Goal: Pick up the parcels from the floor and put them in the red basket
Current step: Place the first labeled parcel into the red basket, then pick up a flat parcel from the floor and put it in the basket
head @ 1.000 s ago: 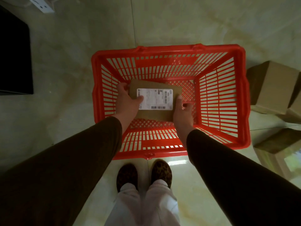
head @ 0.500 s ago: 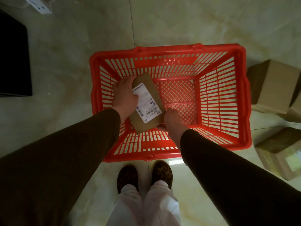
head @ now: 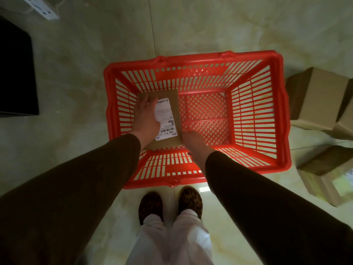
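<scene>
A red plastic basket point(head: 284, 111) stands on the tiled floor in front of my feet. A flat brown cardboard parcel point(head: 174, 109) with a white shipping label lies lengthwise along the basket's left side, down near the bottom. My left hand point(head: 146, 119) rests flat on top of the parcel, fingers stretched toward its far left corner and thumb on the label. My right hand point(head: 193, 140) is at the parcel's near right corner with its fingers bent down around that corner; the fingertips are hidden. The right half of the basket holds nothing.
Two brown cardboard boxes point(head: 321, 98) sit on the floor just right of the basket, and another box point(head: 328, 169) lies nearer, at the right edge. A black object point(head: 15, 77) stands at far left, with a white power strip point(head: 42, 8) at top left.
The parcel has turned from crosswise to lengthwise and sunk to the basket's left side. My left hand went from gripping its edge to lying flat on top.
</scene>
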### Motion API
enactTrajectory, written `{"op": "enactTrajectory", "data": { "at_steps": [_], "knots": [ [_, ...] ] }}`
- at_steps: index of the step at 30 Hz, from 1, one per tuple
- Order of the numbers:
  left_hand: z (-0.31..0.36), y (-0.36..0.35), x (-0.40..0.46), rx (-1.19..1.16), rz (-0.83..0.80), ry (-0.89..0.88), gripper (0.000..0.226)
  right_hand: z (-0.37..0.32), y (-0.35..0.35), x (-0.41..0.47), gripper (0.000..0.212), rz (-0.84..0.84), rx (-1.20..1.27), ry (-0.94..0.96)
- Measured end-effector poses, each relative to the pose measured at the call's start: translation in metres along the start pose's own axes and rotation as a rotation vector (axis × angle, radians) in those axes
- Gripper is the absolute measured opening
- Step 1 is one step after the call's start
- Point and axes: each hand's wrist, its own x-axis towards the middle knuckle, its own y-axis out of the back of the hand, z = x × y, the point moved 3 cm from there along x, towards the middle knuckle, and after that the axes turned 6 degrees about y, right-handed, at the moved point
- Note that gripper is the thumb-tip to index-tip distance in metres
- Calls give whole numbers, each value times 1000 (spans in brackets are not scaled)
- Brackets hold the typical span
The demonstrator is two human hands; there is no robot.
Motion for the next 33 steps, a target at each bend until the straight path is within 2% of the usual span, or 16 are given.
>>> {"op": "enactTrajectory", "data": {
  "at_steps": [4,7,9,14,21,28,33],
  "knots": [
    [16,22,-23,32,3,-36,79,-9,27,-28,24,72,-5,67],
    [37,41,-50,75,5,-62,69,-22,57,-63,43,217,44,216],
    [54,53,-70,72,5,-82,63,-31,79,-90,51,312,-37,318],
    [114,66,-126,134,-11,-174,52,-30,147,-163,48,477,-134,407],
    [200,40,-188,107,-113,-274,36,28,240,-210,45,572,-112,389],
    [270,-19,-237,91,-114,-254,30,94,328,-229,40,542,-94,424],
    [317,-57,-257,-1,-119,-222,31,108,397,-230,40,551,-77,441]
  ]
}}
